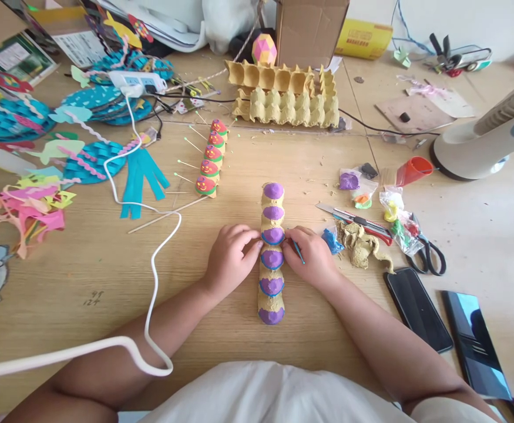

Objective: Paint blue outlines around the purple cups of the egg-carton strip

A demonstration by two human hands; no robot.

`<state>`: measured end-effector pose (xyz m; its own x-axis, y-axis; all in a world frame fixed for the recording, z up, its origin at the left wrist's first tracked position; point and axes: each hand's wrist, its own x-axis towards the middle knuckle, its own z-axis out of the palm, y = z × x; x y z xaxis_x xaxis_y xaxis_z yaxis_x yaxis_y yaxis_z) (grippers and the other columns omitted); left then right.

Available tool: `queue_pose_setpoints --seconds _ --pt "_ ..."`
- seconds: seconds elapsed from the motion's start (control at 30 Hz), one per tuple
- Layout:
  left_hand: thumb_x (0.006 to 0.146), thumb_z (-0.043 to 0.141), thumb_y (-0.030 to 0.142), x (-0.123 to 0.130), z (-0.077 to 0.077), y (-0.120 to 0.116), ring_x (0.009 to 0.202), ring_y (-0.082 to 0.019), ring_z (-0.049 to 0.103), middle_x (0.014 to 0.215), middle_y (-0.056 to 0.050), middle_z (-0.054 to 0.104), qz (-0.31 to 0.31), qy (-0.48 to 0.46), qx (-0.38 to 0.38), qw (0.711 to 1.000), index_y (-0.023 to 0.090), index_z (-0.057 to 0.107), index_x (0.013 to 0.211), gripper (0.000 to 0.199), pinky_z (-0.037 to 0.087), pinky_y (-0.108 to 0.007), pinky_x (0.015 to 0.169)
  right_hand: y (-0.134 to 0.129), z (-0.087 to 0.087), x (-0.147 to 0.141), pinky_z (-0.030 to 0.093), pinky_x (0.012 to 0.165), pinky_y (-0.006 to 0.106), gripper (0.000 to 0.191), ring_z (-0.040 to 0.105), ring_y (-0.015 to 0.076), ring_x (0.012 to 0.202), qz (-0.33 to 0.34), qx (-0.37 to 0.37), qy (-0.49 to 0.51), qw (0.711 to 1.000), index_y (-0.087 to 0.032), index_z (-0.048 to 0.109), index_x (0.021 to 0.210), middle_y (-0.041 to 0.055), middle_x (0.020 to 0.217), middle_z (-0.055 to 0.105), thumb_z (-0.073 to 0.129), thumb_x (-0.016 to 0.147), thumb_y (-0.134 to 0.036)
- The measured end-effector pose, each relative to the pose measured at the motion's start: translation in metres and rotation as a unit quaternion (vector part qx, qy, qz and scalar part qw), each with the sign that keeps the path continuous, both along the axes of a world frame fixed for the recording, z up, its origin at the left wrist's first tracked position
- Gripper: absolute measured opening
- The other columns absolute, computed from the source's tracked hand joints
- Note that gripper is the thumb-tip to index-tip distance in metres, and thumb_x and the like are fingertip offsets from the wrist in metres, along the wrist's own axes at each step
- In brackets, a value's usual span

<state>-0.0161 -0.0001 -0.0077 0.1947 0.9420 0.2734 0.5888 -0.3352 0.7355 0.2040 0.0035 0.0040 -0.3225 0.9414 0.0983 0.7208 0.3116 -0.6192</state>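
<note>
A strip of egg carton [271, 299] lies lengthwise in front of me, its bumps capped with purple clay. Thin blue clay lines edge several of the caps. My left hand [234, 258] is closed, thumb and fingers pinching the strip's left edge near the third cap from the far end. On the opposite side my right hand [309, 255] is closed too, its fingertips against the strip. A thin blue clay strand [299, 252] sticks out from these fingers. Right of that hand sits a lump of blue clay [332, 241].
A painted egg-carton caterpillar [213, 154] with pins stands farther left. Beyond are egg cartons [294, 107]. A utility knife [358, 221], scissors [428, 252], carton scraps [360, 247] and two phones [417, 308] [477, 343] lie right. A white cable [152, 264] crosses my left forearm.
</note>
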Motion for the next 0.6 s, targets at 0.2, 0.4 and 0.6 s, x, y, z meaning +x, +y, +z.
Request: queue_pose_setpoints --seconds 0.2,0.4,0.6 --pt "0.096 0.068 0.022 -0.002 -0.007 0.001 0.099 -0.028 0.061 0.101 -0.007 0.071 0.001 0.112 0.063 0.992 0.022 0.067 0.099 0.003 0.048 -0.042 0.093 -0.003 0.004 -0.003 0.046 0.078 0.033 0.013 0.067 0.0237 0.088 -0.015 -0.016 -0.089 0.996 -0.019 0.072 0.102 0.0076 0.093 0.072 0.06 0.099 -0.021" --pt "0.09 0.069 0.01 -0.001 -0.01 0.001 0.098 -0.027 0.06 0.1 -0.006 0.066 0.025 0.092 0.11 0.989 0.022 0.057 0.103 0.021 0.048 -0.041 0.091 -0.007 0.013 -0.005 0.043 0.075 0.035 0.029 0.069 0.0244 0.089 -0.045 0.057 -0.159 0.985 -0.019 0.069 0.103 0.0085 0.095 0.075 0.044 0.11 -0.03" --pt "0.09 0.068 0.01 0.001 -0.007 0.001 0.108 -0.027 0.061 0.106 -0.007 0.066 0.044 0.025 0.15 0.987 0.022 0.057 0.109 0.025 0.046 -0.044 0.1 -0.001 0.043 0.017 0.041 0.078 0.037 0.026 0.068 0.0263 0.091 -0.126 0.156 -0.228 0.953 -0.02 0.068 0.099 0.0086 0.094 0.076 0.049 0.109 -0.035"
